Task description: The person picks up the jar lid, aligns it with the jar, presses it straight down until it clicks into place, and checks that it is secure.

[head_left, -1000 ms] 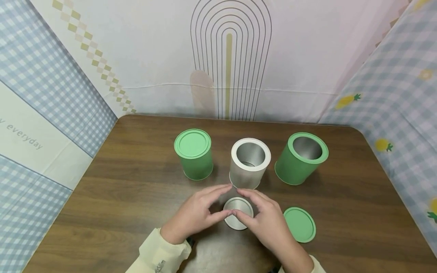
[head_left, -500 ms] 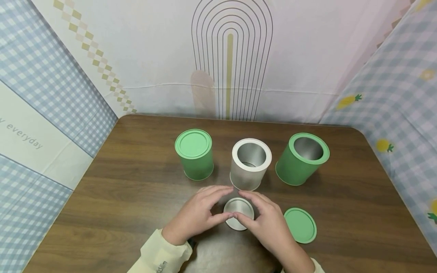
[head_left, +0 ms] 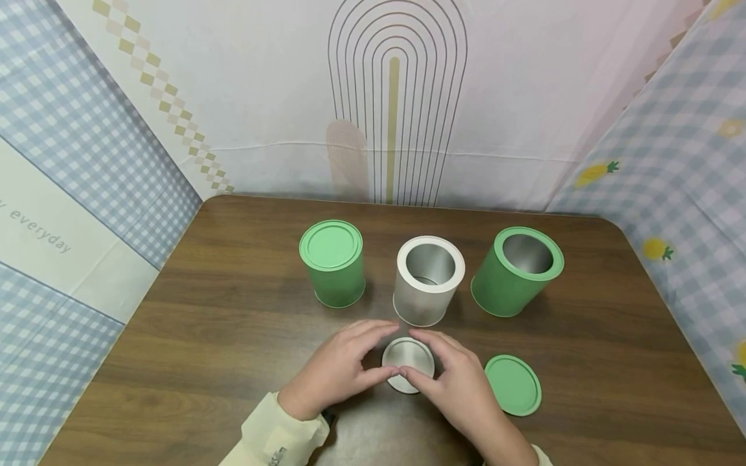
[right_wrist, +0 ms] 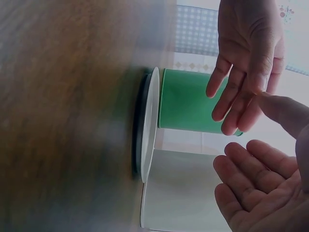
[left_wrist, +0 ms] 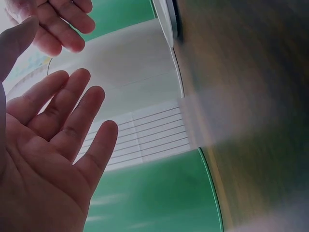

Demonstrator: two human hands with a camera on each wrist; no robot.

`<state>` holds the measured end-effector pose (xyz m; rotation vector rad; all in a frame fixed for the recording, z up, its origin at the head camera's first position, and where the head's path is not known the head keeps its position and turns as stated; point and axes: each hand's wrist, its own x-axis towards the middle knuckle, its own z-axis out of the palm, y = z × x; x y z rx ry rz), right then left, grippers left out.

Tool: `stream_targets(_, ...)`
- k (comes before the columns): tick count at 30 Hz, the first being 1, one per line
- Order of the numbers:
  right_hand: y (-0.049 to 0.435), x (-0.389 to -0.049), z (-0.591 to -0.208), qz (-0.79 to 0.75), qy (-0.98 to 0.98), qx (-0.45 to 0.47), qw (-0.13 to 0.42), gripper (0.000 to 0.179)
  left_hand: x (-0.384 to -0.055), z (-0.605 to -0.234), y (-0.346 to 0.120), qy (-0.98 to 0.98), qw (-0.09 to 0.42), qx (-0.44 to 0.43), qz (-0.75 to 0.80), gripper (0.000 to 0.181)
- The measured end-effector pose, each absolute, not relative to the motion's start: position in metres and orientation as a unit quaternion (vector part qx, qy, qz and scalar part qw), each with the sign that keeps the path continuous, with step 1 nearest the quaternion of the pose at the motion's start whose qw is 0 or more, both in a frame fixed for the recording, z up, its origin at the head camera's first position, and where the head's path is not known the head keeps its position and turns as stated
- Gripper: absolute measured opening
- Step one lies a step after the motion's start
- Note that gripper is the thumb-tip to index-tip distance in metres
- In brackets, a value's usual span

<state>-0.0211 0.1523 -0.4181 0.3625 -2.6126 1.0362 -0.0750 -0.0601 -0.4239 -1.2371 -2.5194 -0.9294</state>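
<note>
My left hand [head_left: 344,362] and right hand [head_left: 457,382] hover above a small white lid [head_left: 408,353] lying on the table, their thumb tips meeting over it. Both hands hold nothing; their fingers are relaxed, slightly bent and apart, as the left wrist view also shows of the left hand [left_wrist: 53,140]. In the right wrist view the lid [right_wrist: 151,123] lies below the hands, with a gap between. Just beyond the fingertips stands a white can [head_left: 422,301] with its top uncovered. Right of my right hand a green lid [head_left: 514,386] lies flat.
A green can [head_left: 335,281] with its lid on stands at the back left. At the back right is a green can [head_left: 504,291] with an uncovered top. The brown wooden table [head_left: 221,310] has patterned cloth [head_left: 513,97] hanging behind it and at both sides.
Both hands have drifted very slightly toward the near edge, thumbs still together. The cans and lids stay in place.
</note>
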Motion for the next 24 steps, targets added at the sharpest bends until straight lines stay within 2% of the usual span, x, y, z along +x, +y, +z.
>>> stream_targets(24,0.1501,-0.0179,-0.424,0.355,-0.917,0.122,0.137,0.051,-0.0714,-0.4282,-0.0592,-0.872,0.046,-0.4,-0.278,0.058)
